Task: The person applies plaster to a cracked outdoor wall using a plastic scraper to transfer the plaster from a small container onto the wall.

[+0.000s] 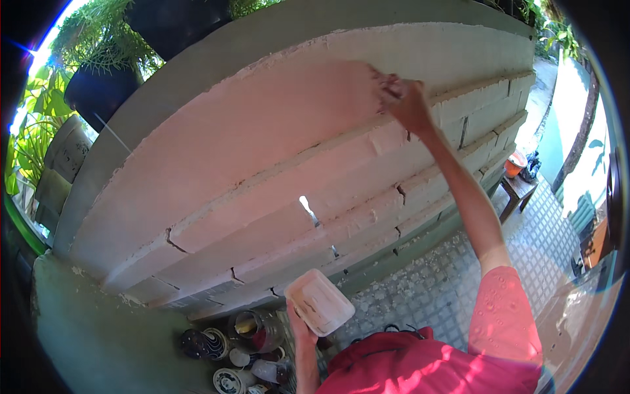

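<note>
My right hand (412,108) is raised to the upper wall, its fingers closed on a mottled, pink-smeared thing (388,87). That thing is blurred, and I cannot tell whether it is a rag or a brush. It lies against or very close to the top band of the stepped block wall (282,105). Pink covers the band to its left; to its right the surface is paler. Low in front of me, my left hand (300,323) grips a white rectangular plastic tub (321,302) by its side. Pinkish residue coats the tub's inside.
Dark plant pots (102,95) stand along the wall's top at the left. Used cans and buckets (233,381) crowd the corner below. Cracks and a see-through gap (308,210) break the blocks. A small stool (520,190) holding an orange bucket (515,163) stands on the tiled floor.
</note>
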{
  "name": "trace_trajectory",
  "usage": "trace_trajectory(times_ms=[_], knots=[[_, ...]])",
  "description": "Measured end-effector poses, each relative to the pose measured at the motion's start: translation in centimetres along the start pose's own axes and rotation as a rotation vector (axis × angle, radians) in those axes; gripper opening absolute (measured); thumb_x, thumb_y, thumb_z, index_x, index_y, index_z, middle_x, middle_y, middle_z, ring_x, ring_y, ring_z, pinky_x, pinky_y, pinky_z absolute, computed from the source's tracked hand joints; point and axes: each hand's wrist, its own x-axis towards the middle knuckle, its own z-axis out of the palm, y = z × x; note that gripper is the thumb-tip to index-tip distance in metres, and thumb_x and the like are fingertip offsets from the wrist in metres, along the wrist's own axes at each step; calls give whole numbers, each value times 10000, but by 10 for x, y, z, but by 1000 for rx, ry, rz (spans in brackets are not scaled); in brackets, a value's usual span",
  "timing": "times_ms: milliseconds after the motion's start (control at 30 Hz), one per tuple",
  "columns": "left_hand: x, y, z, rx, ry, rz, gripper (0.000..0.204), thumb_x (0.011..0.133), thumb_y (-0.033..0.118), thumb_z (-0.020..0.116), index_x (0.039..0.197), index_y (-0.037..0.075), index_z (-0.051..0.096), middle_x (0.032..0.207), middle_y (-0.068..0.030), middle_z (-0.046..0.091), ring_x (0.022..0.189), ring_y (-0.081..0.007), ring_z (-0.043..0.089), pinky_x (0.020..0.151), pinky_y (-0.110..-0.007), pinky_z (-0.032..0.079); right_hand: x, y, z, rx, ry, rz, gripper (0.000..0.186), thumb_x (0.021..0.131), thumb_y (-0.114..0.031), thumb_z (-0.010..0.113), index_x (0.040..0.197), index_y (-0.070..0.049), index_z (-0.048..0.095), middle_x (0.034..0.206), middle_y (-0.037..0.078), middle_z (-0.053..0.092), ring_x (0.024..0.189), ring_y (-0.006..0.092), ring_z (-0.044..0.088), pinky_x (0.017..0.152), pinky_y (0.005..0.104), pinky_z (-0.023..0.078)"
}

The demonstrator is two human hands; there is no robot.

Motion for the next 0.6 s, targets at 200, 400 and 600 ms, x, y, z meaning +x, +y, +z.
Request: trace_trajectory(times_ms=[200, 400, 600], knots=[[1, 16, -26, -59, 93, 7, 584, 950, 509, 348, 1364, 99, 387, 1283, -75, 511, 1156, -256, 515, 988, -405, 425, 10, -12, -21, 336, 160, 136, 186, 818, -91, 658, 922, 62, 671, 798, 115, 704, 663, 90, 639, 591, 283, 537], [17, 21, -8, -50, -35, 44, 583, 949, 509, 353, 1362, 99, 389, 1280, -75, 510, 1153, -249, 515, 987, -401, 426, 15, -125, 83, 57, -55, -405, 204, 797, -156, 674, 916, 9, 685, 727, 164, 667, 658, 239, 685, 639, 315, 535], [6, 12, 2, -19, -25, 31, 591, 949, 512, 350, 1364, 93, 384, 1280, -78, 510, 1155, -247, 515, 989, -401, 424, 23, -83, 60, 109, -14, 53, 194, 820, -175, 647, 837, 13, 689, 585, 168, 624, 553, 246, 664, 561, 322, 514]])
